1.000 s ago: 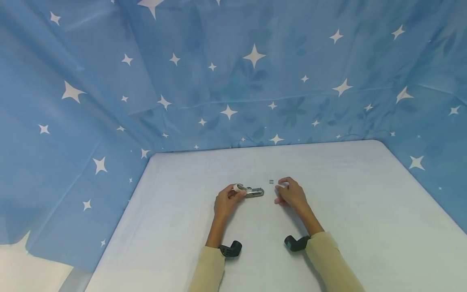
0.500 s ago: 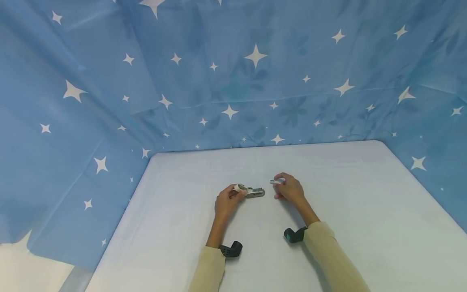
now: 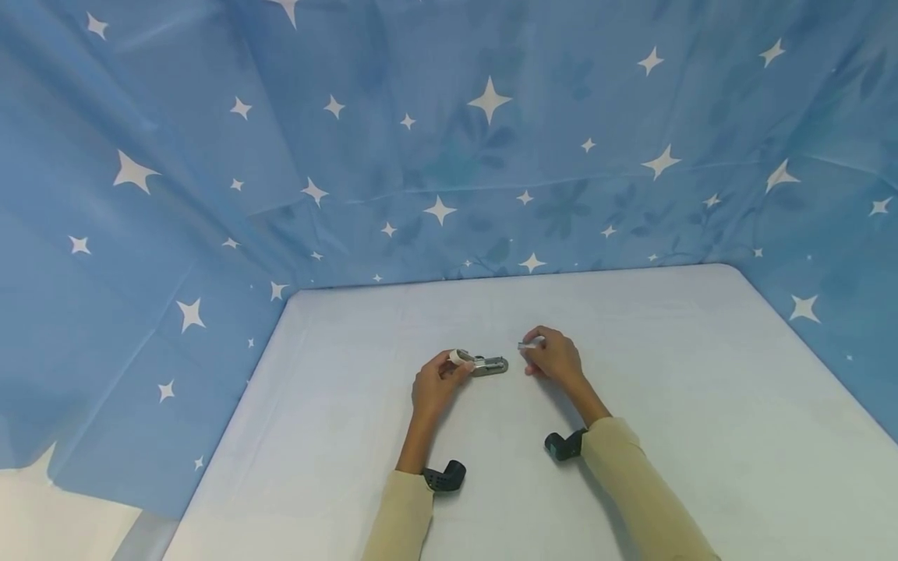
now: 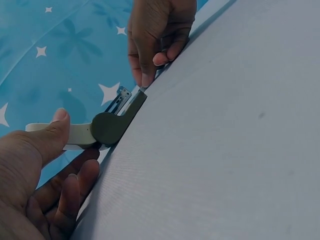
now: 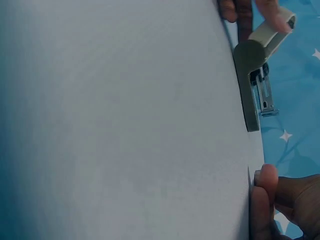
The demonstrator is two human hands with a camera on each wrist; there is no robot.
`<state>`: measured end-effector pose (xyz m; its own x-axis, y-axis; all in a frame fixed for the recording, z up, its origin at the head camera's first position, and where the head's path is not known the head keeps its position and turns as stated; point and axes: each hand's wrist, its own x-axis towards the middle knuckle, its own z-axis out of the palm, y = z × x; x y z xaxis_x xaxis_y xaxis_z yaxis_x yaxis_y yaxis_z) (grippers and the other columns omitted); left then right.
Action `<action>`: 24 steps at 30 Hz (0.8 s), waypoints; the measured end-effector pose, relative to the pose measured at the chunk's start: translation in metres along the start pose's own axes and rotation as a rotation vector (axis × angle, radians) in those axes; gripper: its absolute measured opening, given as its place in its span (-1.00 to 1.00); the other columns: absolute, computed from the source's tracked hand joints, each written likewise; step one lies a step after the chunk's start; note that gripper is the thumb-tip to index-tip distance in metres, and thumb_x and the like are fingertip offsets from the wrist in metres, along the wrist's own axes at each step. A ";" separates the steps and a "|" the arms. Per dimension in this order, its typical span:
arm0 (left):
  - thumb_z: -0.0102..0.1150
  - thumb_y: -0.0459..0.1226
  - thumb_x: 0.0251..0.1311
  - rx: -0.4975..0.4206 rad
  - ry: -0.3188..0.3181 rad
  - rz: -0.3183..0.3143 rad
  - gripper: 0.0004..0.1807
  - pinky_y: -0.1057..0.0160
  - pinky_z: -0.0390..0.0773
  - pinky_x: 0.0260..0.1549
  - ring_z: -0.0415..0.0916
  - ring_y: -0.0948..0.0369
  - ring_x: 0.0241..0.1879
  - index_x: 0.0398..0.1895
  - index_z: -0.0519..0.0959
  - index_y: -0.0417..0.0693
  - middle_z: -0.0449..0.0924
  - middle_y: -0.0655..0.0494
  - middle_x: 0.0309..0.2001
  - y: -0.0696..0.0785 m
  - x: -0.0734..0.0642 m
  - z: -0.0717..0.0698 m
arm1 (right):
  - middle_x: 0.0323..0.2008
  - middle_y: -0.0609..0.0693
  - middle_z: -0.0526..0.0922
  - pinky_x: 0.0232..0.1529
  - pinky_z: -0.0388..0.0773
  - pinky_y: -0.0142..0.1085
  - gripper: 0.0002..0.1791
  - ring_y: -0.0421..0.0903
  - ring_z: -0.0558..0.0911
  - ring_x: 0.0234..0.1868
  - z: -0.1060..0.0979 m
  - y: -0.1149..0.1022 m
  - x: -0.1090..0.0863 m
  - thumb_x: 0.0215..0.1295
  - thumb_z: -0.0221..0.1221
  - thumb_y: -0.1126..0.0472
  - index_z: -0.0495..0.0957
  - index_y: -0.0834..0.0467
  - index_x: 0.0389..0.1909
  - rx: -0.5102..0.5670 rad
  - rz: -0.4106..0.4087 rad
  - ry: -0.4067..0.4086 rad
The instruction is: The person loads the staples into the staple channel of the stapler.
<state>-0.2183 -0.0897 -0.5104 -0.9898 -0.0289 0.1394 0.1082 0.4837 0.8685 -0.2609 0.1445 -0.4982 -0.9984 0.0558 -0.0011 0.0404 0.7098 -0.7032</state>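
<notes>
My left hand (image 3: 433, 386) grips an opened stapler (image 3: 489, 366) by its white top arm, which is swung well back. In the left wrist view the stapler's green base (image 4: 107, 131) lies along the table, with the metal staple tray (image 4: 118, 101) raised above it. To the right of the stapler, my right hand (image 3: 557, 360) pinches a short grey strip of staples (image 3: 522, 345) between thumb and forefinger. In the right wrist view that strip (image 5: 257, 177) shows just at the fingertips, apart from the stapler's front end. The other right fingers are curled close to the tabletop.
Both hands work over a white-covered table (image 3: 351, 436). Blue cloth with white stars (image 3: 449, 156) hangs behind its far edge and along the sides. A dark camera mount sits on the left wrist (image 3: 445, 476) and another on the right wrist (image 3: 561, 446).
The strip of staples lay on the table left of my right fingers; the right hand has reached forward and now pinches it. My left hand and the stapler have stayed nearly still.
</notes>
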 end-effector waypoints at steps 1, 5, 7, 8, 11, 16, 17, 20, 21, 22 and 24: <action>0.33 0.06 0.13 0.002 0.003 0.005 -0.60 0.32 0.39 -0.44 0.46 0.35 -0.49 -0.05 0.67 0.09 0.76 0.09 -0.23 0.000 0.000 0.000 | -0.58 -0.02 0.56 -0.47 0.29 -0.29 -0.78 -0.13 0.50 -0.59 0.001 0.000 0.001 0.25 0.23 0.12 0.60 0.12 -0.14 0.001 -0.004 -0.001; 0.33 0.08 0.12 0.003 0.002 0.000 -0.61 0.31 0.39 -0.42 0.46 0.34 -0.48 -0.05 0.67 0.13 0.76 0.12 -0.23 0.001 0.000 0.000 | -0.61 -0.03 0.56 -0.49 0.33 -0.30 -0.77 -0.17 0.53 -0.66 0.001 0.001 0.002 0.29 0.23 0.10 0.59 0.14 -0.14 0.024 0.001 -0.014; 0.33 0.07 0.12 0.003 0.001 0.000 -0.61 0.30 0.39 -0.43 0.46 0.34 -0.48 -0.04 0.67 0.14 0.76 0.11 -0.24 0.000 0.000 0.001 | -0.59 -0.03 0.56 -0.47 0.34 -0.30 -0.76 -0.19 0.53 -0.65 0.001 0.001 0.001 0.29 0.23 0.10 0.58 0.15 -0.12 0.026 0.012 -0.015; 0.33 0.07 0.13 0.003 0.000 0.000 -0.61 0.31 0.39 -0.43 0.46 0.34 -0.48 -0.04 0.67 0.14 0.76 0.12 -0.24 0.000 0.000 0.001 | -0.57 -0.02 0.58 -0.47 0.36 -0.32 -0.74 -0.20 0.54 -0.65 0.001 0.001 0.001 0.31 0.21 0.10 0.57 0.17 -0.11 0.035 0.017 -0.022; 0.32 0.08 0.13 0.006 0.000 0.004 -0.61 0.31 0.40 -0.43 0.47 0.36 -0.48 -0.04 0.67 0.14 0.76 0.12 -0.23 -0.001 0.000 0.001 | -0.50 0.01 0.60 -0.46 0.46 -0.37 -0.72 -0.24 0.57 -0.62 0.000 0.005 0.003 0.34 0.17 0.12 0.54 0.24 -0.07 0.087 0.028 -0.044; 0.31 0.08 0.13 0.007 0.007 0.005 -0.60 0.30 0.42 -0.40 0.53 0.35 -0.44 -0.04 0.67 0.12 0.76 0.11 -0.22 0.000 -0.001 0.000 | -0.35 0.08 0.61 -0.45 0.60 -0.40 -0.70 -0.25 0.63 -0.54 -0.003 0.011 0.005 0.39 0.09 0.19 0.47 0.31 0.01 0.301 0.070 -0.123; 0.32 0.08 0.13 0.008 0.008 0.005 -0.60 0.30 0.42 -0.40 0.53 0.35 -0.44 -0.04 0.67 0.11 0.76 0.11 -0.22 0.000 -0.001 0.000 | -0.32 0.09 0.62 -0.43 0.62 -0.39 -0.69 -0.24 0.65 -0.51 -0.004 0.012 0.005 0.40 0.08 0.19 0.46 0.32 0.03 0.347 0.080 -0.143; 0.31 0.08 0.14 0.010 0.011 0.007 -0.60 0.30 0.42 -0.41 0.52 0.34 -0.45 -0.04 0.67 0.11 0.76 0.09 -0.22 0.000 -0.001 0.000 | -0.24 0.11 0.62 -0.37 0.65 -0.36 -0.68 -0.22 0.69 -0.45 -0.007 0.015 0.006 0.40 0.10 0.22 0.44 0.34 0.05 0.435 0.089 -0.194; 0.31 0.08 0.14 0.015 0.011 0.006 -0.60 0.31 0.41 -0.41 0.51 0.34 -0.45 -0.04 0.67 0.11 0.76 0.10 -0.22 0.000 -0.001 0.000 | -0.24 0.11 0.62 -0.35 0.65 -0.36 -0.67 -0.21 0.70 -0.43 -0.008 0.016 0.005 0.39 0.11 0.22 0.44 0.35 0.05 0.449 0.086 -0.211; 0.31 0.08 0.14 0.018 0.012 0.008 -0.60 0.31 0.41 -0.42 0.51 0.35 -0.46 -0.04 0.67 0.12 0.76 0.10 -0.23 0.000 -0.001 0.000 | -0.24 0.12 0.63 -0.34 0.65 -0.35 -0.67 -0.21 0.71 -0.42 -0.009 0.017 0.005 0.38 0.13 0.23 0.44 0.36 0.05 0.460 0.083 -0.227; 0.31 0.09 0.14 0.017 0.012 0.008 -0.60 0.33 0.40 -0.43 0.49 0.36 -0.47 -0.04 0.67 0.13 0.76 0.12 -0.23 0.000 -0.001 0.000 | -0.25 0.12 0.65 -0.33 0.65 -0.35 -0.66 -0.20 0.71 -0.40 -0.010 0.018 0.005 0.34 0.18 0.25 0.45 0.36 0.03 0.469 0.077 -0.248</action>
<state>-0.2171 -0.0895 -0.5109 -0.9878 -0.0351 0.1516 0.1141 0.4988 0.8592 -0.2651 0.1644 -0.5034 -0.9747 -0.1126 -0.1930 0.1488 0.3173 -0.9366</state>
